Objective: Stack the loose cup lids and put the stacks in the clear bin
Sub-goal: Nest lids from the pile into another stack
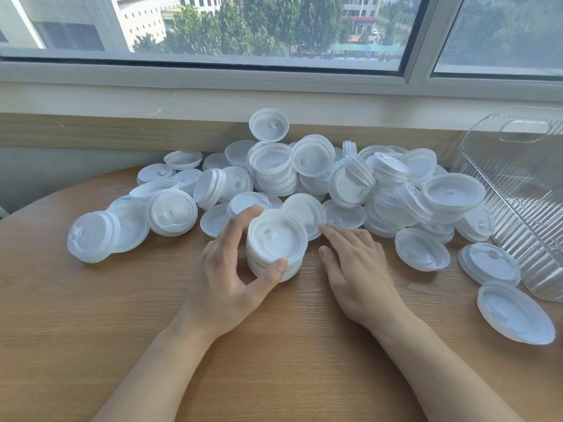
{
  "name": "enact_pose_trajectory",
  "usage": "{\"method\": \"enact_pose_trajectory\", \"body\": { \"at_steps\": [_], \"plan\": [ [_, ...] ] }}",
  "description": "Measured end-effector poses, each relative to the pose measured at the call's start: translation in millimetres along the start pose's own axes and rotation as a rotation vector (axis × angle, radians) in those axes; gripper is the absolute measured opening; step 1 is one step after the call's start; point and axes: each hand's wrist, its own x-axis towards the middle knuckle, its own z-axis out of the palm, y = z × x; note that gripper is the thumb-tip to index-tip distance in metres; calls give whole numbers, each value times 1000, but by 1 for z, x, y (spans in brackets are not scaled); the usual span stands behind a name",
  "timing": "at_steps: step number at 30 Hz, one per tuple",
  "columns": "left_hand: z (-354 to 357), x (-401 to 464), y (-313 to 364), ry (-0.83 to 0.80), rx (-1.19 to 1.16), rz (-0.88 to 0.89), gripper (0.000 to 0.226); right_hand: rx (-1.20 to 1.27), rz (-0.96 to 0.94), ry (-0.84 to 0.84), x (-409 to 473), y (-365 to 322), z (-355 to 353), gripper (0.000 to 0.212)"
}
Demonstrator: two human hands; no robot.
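Left hand (231, 269) curled, right hand (356, 269) flat

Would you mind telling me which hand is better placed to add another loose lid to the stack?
Probably the right hand: it lies open and free beside the stack of lids, fingertips near a loose lid. The left hand already grips the stack.

No text, label, brand, number or sign can be read here. The white cup lids (310, 184) carry only moulded ridges and small tabs, with no letters that can be made out. The clear bin (518, 190) shows only ribbed plastic and has no sticker or print. The buildings (146, 16) seen through the window are too far and too blurred to show any readable sign.
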Motion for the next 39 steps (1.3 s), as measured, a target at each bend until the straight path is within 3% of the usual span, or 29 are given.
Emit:
{"method": "enact_pose_trajectory", "body": {
  "at_steps": [4,11,18,23,33,39],
  "plan": [
    [0,0,1,-4,3,-5,74,55,29,147,2,1,-3,47],
    [-1,0,3,-10,-5,-14,75,-44,1,-57,0,0,0,54],
    [-2,0,4,-15,-8,-13,75,4,13,100,1,6,0,37],
    [-2,-1,3,-18,-6,-18,76,43,-15,205,0,8,-4,6],
    [-2,-1,3,-29,-8,-15,76,60,2,193,1,9,-4,6],
    [-2,-1,2,-35,-14,-4,74,112,-1,306,1,8,-7,9]
  ]
}}
